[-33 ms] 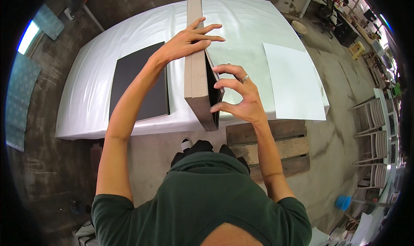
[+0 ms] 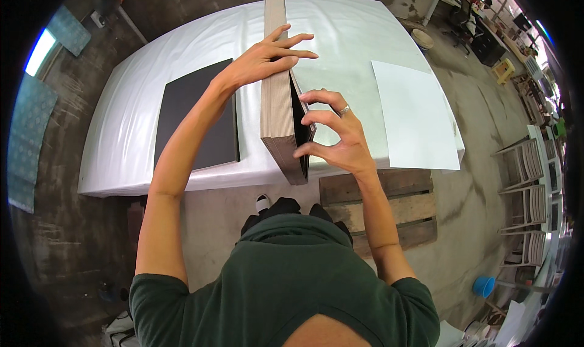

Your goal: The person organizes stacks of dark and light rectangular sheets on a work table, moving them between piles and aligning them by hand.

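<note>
A thick stack of boards [image 2: 275, 113] with brown-grey edges stands on its edge across the middle of the white-covered table. My left hand [image 2: 266, 60] rests over the top of this stack, fingers spread. On the stack's right side, one dark-faced board [image 2: 314, 130] leans apart, leaving a narrow black gap at the near end. Curved around that board's near upper corner, my right hand [image 2: 342, 135] has its fingertips at the top edge and its thumb at the near end; a ring is on one finger. The exact contact of the thumb is hard to make out.
On the white table cover [image 2: 340, 31], a black board [image 2: 201, 119] lies flat at left and a white sheet [image 2: 417, 119] at right. A wooden pallet [image 2: 389, 207] is on the floor by the near table edge. Stacked chairs [image 2: 528, 210] and a blue bucket [image 2: 483, 286] stand at far right.
My right thumb has shifted very slightly left along the near end of the boards. My left hand and the stack look unmoved.
</note>
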{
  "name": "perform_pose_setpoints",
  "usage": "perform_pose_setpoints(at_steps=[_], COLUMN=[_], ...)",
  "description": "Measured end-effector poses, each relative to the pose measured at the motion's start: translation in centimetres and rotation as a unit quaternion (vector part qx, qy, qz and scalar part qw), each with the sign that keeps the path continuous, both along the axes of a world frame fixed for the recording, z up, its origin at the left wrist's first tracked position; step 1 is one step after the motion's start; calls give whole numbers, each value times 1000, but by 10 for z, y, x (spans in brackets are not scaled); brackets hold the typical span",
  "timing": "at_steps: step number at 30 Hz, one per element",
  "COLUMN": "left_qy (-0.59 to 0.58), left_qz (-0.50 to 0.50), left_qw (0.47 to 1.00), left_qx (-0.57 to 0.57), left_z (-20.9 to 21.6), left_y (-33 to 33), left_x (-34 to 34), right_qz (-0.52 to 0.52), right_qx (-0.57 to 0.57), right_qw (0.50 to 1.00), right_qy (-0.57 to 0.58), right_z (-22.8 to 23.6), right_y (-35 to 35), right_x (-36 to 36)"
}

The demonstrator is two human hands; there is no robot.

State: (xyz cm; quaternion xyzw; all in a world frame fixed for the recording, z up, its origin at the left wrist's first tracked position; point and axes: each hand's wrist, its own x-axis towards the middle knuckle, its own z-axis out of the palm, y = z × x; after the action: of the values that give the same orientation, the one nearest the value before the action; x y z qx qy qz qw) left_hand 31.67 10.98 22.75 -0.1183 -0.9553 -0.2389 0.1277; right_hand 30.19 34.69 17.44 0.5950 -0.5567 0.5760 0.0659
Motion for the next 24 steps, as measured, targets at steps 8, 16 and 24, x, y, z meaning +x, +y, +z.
perform_pose_setpoints(at_steps=[8,16,24], left_qy=[-4,6,12], left_qz=[0,-1,4], left_qw=[1000,1000,1000], left_qx=[5,10,3], left_z=[0,-2,-5], left_y=[-2,-3,-4], left_x=[1,2,-1], right_qz=[-25,-25,-24], right_qx=[6,-2,0], right_qw=[999,1000,1000], right_qy=[-20,-11,1], right_z=[1,2,0], right_y=[-2,-3,-1], right_x=[3,3,0])
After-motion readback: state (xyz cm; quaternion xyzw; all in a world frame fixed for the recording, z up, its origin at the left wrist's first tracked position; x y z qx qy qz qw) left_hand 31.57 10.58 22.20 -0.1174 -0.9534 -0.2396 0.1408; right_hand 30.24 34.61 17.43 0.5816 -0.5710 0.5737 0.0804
